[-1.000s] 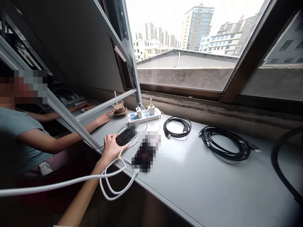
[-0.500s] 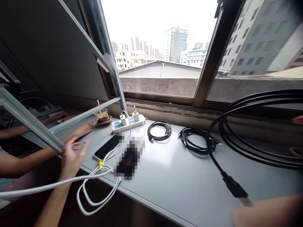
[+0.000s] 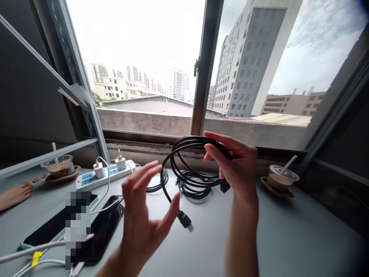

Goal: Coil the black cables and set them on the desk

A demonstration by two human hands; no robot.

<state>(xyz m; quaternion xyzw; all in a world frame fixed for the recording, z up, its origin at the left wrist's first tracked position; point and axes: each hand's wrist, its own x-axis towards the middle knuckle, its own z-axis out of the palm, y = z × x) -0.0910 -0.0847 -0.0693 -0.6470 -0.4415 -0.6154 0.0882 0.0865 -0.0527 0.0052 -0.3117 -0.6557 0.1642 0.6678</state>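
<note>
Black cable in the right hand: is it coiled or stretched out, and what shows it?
Coiled: the black cable runs in several loops from the right hand, with one connector hanging free below.

Glossy black plastic cable [image 3: 196, 141], smooth matt grey tabletop [image 3: 291, 238]

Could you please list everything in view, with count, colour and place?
Held cable: one, black, coiled in right hand
Table coils: two, black, mid-table
Power strip: one, white, back left
Plug adapters: two, white, on strip
Phones: two, dark-screened, front left
White cables: count unclear, left
Tag: one, yellow, on white cable
Drink cups: two, clear, brownish contents, left and right, on brown saucers
Table: one, grey, below
Metal frame: one, grey, left
Window: one, brown-framed, behind; buildings outside
Another person's hand: one, far left
Left hand: one, open, beside held cable
Right hand: one, gripping held cable
</note>
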